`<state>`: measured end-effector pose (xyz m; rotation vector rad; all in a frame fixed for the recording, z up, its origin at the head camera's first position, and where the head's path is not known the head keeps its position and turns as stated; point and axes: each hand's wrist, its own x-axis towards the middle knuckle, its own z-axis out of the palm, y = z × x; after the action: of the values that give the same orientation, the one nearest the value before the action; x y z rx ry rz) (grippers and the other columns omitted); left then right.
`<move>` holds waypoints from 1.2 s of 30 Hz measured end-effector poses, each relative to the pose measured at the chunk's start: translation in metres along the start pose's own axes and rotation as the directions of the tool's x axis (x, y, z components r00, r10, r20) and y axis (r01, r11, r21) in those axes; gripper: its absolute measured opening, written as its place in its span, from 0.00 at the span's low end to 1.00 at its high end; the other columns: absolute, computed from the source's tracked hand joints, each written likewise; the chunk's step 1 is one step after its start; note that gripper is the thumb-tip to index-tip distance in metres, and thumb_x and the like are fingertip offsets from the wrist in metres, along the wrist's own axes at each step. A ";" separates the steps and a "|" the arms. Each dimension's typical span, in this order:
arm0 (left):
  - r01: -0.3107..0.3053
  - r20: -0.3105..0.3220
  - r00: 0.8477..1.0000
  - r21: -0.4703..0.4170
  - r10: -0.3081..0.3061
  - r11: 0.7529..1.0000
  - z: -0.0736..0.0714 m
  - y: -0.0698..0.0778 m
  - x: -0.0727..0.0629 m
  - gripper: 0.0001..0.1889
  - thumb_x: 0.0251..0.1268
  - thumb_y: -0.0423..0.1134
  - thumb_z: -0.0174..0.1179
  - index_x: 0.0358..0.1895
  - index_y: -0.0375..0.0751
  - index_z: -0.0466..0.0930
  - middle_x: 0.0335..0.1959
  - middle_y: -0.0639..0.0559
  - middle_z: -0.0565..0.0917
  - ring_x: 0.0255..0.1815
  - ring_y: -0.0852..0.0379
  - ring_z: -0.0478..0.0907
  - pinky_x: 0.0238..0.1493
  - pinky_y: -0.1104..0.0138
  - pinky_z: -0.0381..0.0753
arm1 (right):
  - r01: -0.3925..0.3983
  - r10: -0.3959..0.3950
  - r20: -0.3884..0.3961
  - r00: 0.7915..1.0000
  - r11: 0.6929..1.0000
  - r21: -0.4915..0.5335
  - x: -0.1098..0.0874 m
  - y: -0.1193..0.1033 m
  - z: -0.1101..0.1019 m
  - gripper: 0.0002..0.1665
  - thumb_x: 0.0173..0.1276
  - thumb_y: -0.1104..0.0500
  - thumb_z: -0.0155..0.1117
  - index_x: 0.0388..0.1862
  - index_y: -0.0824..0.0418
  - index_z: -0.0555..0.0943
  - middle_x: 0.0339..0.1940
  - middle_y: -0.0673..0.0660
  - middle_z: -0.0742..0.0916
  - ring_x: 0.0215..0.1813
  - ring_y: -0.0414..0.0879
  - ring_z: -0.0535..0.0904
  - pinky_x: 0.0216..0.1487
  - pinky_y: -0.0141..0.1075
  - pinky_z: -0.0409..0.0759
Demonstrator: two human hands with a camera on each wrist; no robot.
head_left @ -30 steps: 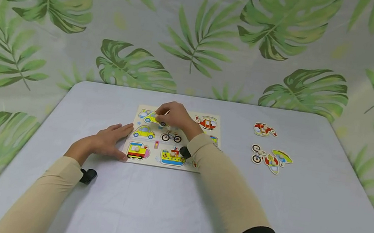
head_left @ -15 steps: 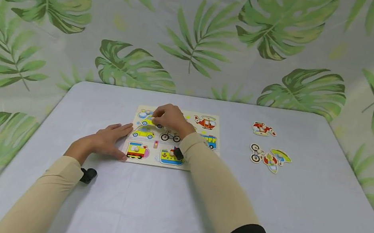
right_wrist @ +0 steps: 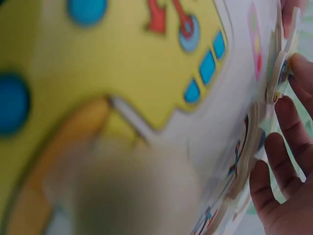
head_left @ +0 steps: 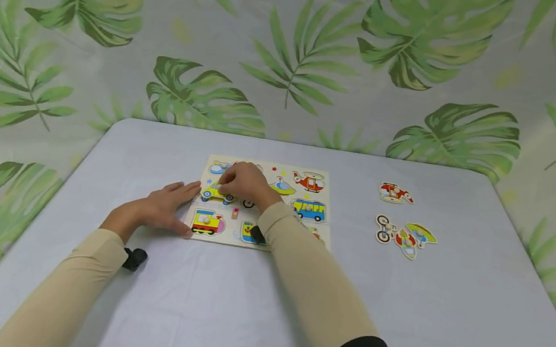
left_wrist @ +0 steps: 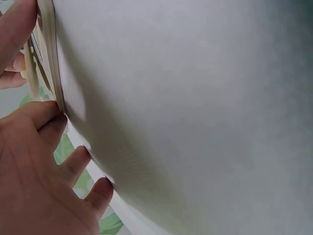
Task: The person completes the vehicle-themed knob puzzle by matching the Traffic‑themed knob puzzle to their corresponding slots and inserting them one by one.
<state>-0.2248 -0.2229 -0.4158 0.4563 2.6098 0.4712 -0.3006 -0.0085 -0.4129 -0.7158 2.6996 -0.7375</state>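
In the head view a wooden puzzle board [head_left: 232, 237] with vehicle pictures lies on the table. My right hand [head_left: 248, 184] pinches a yellow car puzzle piece [head_left: 216, 193] over the car picture at the board's left; the right wrist view shows the piece [right_wrist: 279, 73] edge-on between thumb and fingertips. My left hand [head_left: 162, 204] is spread beside the board's left edge, its fingertips and thumb touching it. In the left wrist view, that hand [left_wrist: 44, 171] has its fingers extended along the board's edge [left_wrist: 54, 63]. Whether the car piece sits in its recess cannot be told.
On the right of the table lie a red helicopter piece [head_left: 396, 193], a bicycle piece [head_left: 384, 230], a rocket piece [head_left: 406, 243] and a yellow-green piece [head_left: 421, 233]. Knobbed train [head_left: 206, 223], bus [head_left: 308, 209] and ship [right_wrist: 146, 63] pieces sit in the board. Leaf-patterned cloth hangs behind.
My right hand has brought the car piece left and toward me, from the board's upper row to the car picture below. The left hand stays at the board's edge.
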 end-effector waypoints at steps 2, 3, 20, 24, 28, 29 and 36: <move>0.003 0.004 1.000 0.000 -0.003 1.000 0.000 0.001 0.001 0.58 0.53 0.56 0.72 0.81 0.42 0.44 0.84 0.46 0.44 0.81 0.32 0.38 0.74 0.30 0.45 | -0.005 0.005 0.003 1.000 1.000 -0.024 -0.002 -0.003 0.000 0.13 0.68 0.51 0.67 0.47 0.52 0.89 0.47 0.49 0.90 0.61 0.45 0.79 0.64 0.38 0.76; 0.003 0.006 1.000 0.002 -0.003 1.000 0.000 0.001 0.001 0.58 0.52 0.56 0.72 0.81 0.42 0.44 0.84 0.46 0.44 0.81 0.33 0.38 0.73 0.30 0.45 | -0.003 0.003 0.003 1.000 0.999 -0.035 -0.003 -0.003 0.001 0.12 0.68 0.51 0.67 0.47 0.52 0.89 0.47 0.49 0.90 0.63 0.45 0.78 0.65 0.38 0.76; 0.011 0.015 1.000 0.003 -0.011 1.000 -0.001 0.001 0.001 0.58 0.52 0.56 0.72 0.81 0.43 0.44 0.84 0.45 0.44 0.81 0.32 0.38 0.72 0.28 0.47 | -0.141 0.139 -0.029 0.990 0.985 -0.096 -0.003 -0.015 0.010 0.08 0.67 0.46 0.67 0.42 0.44 0.89 0.48 0.42 0.88 0.59 0.49 0.74 0.60 0.45 0.75; 0.010 0.014 1.000 -0.002 -0.010 1.000 -0.001 0.002 0.001 0.58 0.52 0.56 0.72 0.81 0.44 0.45 0.84 0.46 0.44 0.81 0.32 0.38 0.72 0.28 0.47 | -0.158 0.157 -0.020 0.987 0.983 -0.098 -0.006 -0.017 0.008 0.07 0.67 0.47 0.67 0.39 0.45 0.88 0.47 0.42 0.87 0.62 0.50 0.73 0.62 0.47 0.74; 0.016 0.015 1.000 -0.005 -0.016 1.000 -0.001 0.002 0.000 0.58 0.52 0.56 0.72 0.81 0.45 0.44 0.84 0.46 0.44 0.81 0.33 0.38 0.72 0.28 0.48 | -0.159 0.159 -0.014 0.987 0.981 -0.108 -0.008 -0.017 0.007 0.06 0.67 0.47 0.67 0.37 0.45 0.87 0.46 0.42 0.87 0.62 0.51 0.73 0.61 0.47 0.74; 0.013 0.014 1.000 -0.004 -0.013 1.000 -0.001 0.002 0.000 0.58 0.52 0.55 0.72 0.81 0.44 0.44 0.84 0.45 0.44 0.81 0.32 0.38 0.72 0.28 0.48 | -0.155 0.154 -0.015 0.988 0.982 -0.105 -0.008 -0.017 0.007 0.06 0.67 0.47 0.67 0.37 0.45 0.87 0.45 0.43 0.87 0.61 0.51 0.73 0.61 0.46 0.74; 0.000 0.005 1.000 0.008 0.000 1.000 -0.002 0.002 0.000 0.56 0.52 0.55 0.72 0.80 0.43 0.48 0.83 0.46 0.46 0.81 0.32 0.41 0.72 0.28 0.48 | -0.148 0.150 0.011 0.989 0.984 -0.102 -0.007 -0.019 0.005 0.08 0.68 0.47 0.67 0.41 0.46 0.86 0.46 0.45 0.87 0.57 0.50 0.71 0.60 0.47 0.73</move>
<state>-0.2255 -0.2212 -0.4135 0.4599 2.6076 0.4592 -0.2852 -0.0212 -0.4067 -0.5319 2.7524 -0.5597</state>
